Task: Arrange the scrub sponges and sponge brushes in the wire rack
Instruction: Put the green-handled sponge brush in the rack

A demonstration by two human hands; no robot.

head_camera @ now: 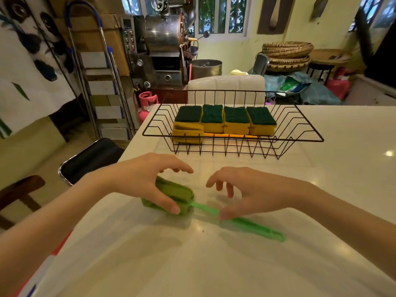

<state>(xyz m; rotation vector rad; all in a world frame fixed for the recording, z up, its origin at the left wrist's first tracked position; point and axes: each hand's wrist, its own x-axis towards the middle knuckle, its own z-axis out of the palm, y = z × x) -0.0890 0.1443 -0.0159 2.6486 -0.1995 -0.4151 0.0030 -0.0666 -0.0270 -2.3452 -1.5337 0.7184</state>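
Note:
A green sponge brush lies on the white table, its sponge head (182, 195) to the left and its thin green handle (252, 225) running right. My left hand (147, 179) covers the head, thumb pressed on its near side. My right hand (250, 191) hovers over the handle with fingers spread; only the thumb tip touches it. Behind stands the black wire rack (300, 133). Several yellow scrub sponges (235, 121) with dark green tops stand in a row inside it. A yellow sponge brush (187, 135) lies at the rack's left, its orange handle running along the rack floor.
The white table (321, 189) ends at its left edge close to my left arm. A black chair (90, 159) stands below that edge, and a white chair back (227, 86) rises behind the rack. A stepladder, a pink gas cylinder and a metal machine fill the background.

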